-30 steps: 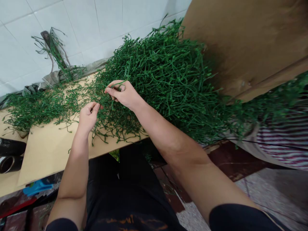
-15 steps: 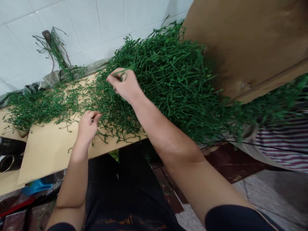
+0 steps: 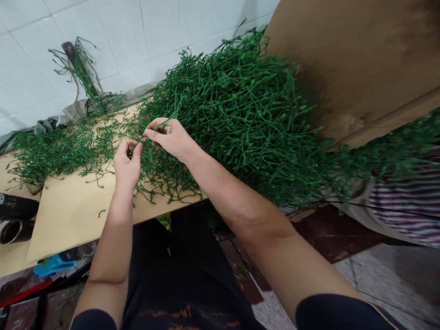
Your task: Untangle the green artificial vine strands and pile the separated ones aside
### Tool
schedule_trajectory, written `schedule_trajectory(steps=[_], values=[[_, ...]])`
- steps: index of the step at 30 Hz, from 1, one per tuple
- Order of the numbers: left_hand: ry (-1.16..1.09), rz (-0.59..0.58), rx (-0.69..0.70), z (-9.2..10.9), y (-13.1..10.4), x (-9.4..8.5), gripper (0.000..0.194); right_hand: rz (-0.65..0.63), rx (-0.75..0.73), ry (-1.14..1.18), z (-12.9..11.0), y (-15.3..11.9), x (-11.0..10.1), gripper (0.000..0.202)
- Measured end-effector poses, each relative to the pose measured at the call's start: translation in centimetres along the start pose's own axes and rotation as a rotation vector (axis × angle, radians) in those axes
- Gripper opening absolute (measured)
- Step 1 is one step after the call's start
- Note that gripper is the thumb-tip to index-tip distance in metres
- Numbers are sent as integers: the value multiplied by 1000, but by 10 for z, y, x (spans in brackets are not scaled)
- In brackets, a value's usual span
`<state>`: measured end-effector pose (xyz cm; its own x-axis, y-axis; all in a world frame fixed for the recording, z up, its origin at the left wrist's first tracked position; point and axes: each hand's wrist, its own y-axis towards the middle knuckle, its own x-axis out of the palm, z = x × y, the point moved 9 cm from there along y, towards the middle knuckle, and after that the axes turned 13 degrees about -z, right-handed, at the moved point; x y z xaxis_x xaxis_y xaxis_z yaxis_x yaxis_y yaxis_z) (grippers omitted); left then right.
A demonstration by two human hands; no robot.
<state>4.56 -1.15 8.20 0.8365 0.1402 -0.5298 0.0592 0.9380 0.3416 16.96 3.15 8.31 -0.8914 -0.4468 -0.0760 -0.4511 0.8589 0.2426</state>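
One stem (image 3: 169, 120), pinched in my right hand (image 3: 173, 138), slants towards the pile (image 3: 237, 105); my left hand (image 3: 127, 165) curls just beside, its grip I cannot tell

Tabletop (image 3: 72, 201): large stem pile (image 3: 233, 105) at right — running off toward the far right beneath the leaning board (image 3: 357, 68). Smaller stem pile (image 3: 51, 153) on the left part. Two cylinders (image 3: 15, 220) at the near left edge. Upright post (image 3: 80, 68) behind, near the wall (image 3: 137, 36) — stems draped on it.
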Motion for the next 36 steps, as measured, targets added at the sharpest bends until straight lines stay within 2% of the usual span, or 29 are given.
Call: schedule_trajectory(steps=[2, 6, 11, 16, 20, 27, 36], values=[[19, 1, 14, 1, -3, -1, 19, 27, 39, 36, 5, 0, -4, 16], [155, -124, 15, 6, -15, 8, 23, 92, 84, 36, 15, 2, -12, 12], [160, -206, 21, 10, -25, 14, 35, 153, -3, -124, 11, 11, -19, 11], [184, -165, 37, 14, -33, 12, 35, 172, 16, -221, 14, 20, -14, 11], [164, -103, 51, 15, -42, 7, 35, 202, 50, -249, 17, 30, -9, 13], [174, -69, 93, 19, -52, -3, 35, 243, 38, -291, 16, 44, -6, 16], [104, 13, 6, 0, -50, -18, 34, 250, 127, -370, 4, 49, 10, 19]])
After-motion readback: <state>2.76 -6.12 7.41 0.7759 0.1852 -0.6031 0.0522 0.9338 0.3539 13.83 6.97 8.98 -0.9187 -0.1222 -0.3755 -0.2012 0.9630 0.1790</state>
